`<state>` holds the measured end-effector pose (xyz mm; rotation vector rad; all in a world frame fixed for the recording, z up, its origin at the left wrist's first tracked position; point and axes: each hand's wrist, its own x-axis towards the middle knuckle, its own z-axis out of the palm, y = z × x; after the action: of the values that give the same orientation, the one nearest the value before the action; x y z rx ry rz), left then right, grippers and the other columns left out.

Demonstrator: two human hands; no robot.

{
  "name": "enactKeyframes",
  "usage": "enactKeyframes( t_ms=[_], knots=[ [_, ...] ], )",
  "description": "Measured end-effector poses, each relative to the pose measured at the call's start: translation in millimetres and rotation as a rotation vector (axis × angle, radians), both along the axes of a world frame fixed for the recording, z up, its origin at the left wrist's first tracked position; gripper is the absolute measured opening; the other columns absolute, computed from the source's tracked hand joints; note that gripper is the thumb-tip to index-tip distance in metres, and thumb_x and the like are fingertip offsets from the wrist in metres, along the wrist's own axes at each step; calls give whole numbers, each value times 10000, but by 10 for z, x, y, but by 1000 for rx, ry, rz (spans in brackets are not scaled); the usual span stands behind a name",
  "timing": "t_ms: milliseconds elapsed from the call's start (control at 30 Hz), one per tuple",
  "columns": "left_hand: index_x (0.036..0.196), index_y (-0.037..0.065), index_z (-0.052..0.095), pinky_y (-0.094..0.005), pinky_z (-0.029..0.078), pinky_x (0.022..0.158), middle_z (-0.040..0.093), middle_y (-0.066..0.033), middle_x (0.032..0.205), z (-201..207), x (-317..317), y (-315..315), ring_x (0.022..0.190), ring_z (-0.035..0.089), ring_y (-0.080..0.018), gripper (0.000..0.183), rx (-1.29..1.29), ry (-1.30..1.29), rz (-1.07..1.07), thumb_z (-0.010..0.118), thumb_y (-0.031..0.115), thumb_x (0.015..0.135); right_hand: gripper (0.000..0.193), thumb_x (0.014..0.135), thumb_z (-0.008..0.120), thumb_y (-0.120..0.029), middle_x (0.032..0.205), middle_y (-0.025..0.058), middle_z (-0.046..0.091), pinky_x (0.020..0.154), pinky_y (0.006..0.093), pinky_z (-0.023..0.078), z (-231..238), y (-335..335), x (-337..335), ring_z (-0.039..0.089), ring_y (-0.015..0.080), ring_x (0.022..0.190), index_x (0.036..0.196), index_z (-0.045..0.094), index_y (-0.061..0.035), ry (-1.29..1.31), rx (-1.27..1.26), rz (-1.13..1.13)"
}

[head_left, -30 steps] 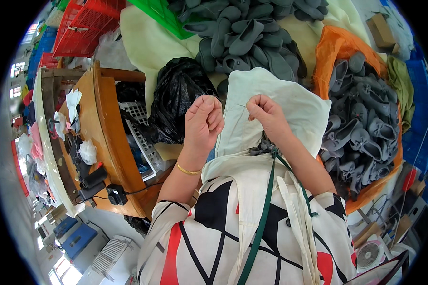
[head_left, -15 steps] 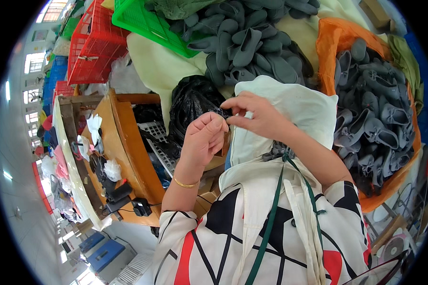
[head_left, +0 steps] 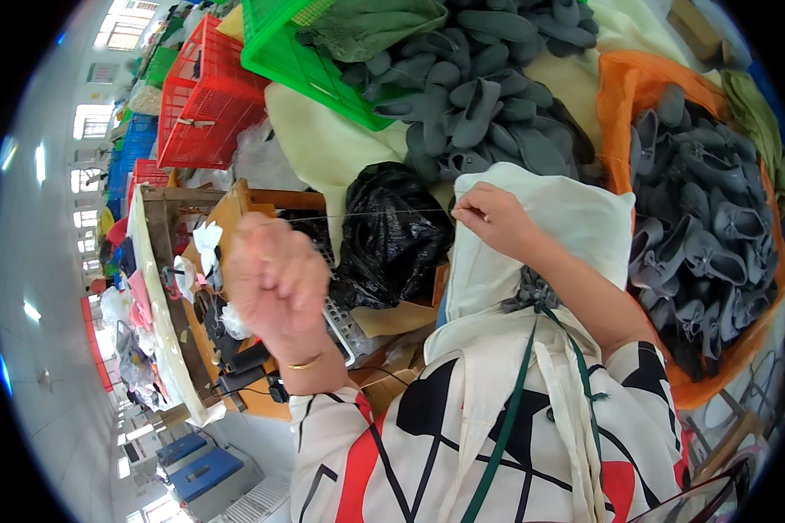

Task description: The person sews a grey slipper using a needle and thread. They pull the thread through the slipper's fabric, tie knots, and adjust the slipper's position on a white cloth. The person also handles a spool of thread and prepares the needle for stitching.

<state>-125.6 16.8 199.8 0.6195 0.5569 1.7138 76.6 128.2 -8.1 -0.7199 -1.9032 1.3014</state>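
Your right hand [head_left: 495,221] pinches thin thread [head_left: 375,213], apparently taut because your blurred left hand [head_left: 279,283] sits well leftward; left grip unclear.

Bright, diffuse indoor light; I see it arrive through pale, washed-out windows [head_left: 126,23] at the left, where ceiling lamps [head_left: 40,163] also glow. Small glints mark the black plastic bag [head_left: 392,235]; soft shadows lie among the grey shoes [head_left: 702,227]. I find the left hand [head_left: 279,279] blurred, the right hand [head_left: 493,218] sharper. Straight edges bow toward the black-bordered rim.
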Motion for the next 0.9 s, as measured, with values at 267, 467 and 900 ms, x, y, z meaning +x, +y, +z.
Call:
enactKeyframes(
  t_ms=[267, 467, 900],
  knots=[
    [827, 29, 438, -203, 293, 354, 360, -5, 641, 425, -49, 123, 505, 323, -83, 209, 236, -51, -22, 468, 119, 1013, 75, 828, 664, -62, 734, 82, 537, 600, 346, 443, 11, 6, 39, 541, 241, 667, 795, 610, -21, -8, 142, -61],
    [806, 19, 467, -225, 307, 323, 364, -21, 625, 826, -66, 100, 482, 322, -98, 184, 389, -48, -32, 467, 67, 984, 42, 776, 656, -54, 726, 92, 549, 618, 382, 465, 30, -44, -119, 562, 281, 712, 770, 617, -42, -28, 188, -75],
    [897, 2, 519, -228, 263, 409, 306, 18, 601, 307, -258, 474, 484, 276, -87, 205, 172, 259, 154, 439, 140, 1025, 184, 925, 605, -116, 837, 41, 637, 676, 275, 499, -234, 15, 188, 590, 99, 718, 1077, 596, -13, 88, -550, -47]
  ],
)
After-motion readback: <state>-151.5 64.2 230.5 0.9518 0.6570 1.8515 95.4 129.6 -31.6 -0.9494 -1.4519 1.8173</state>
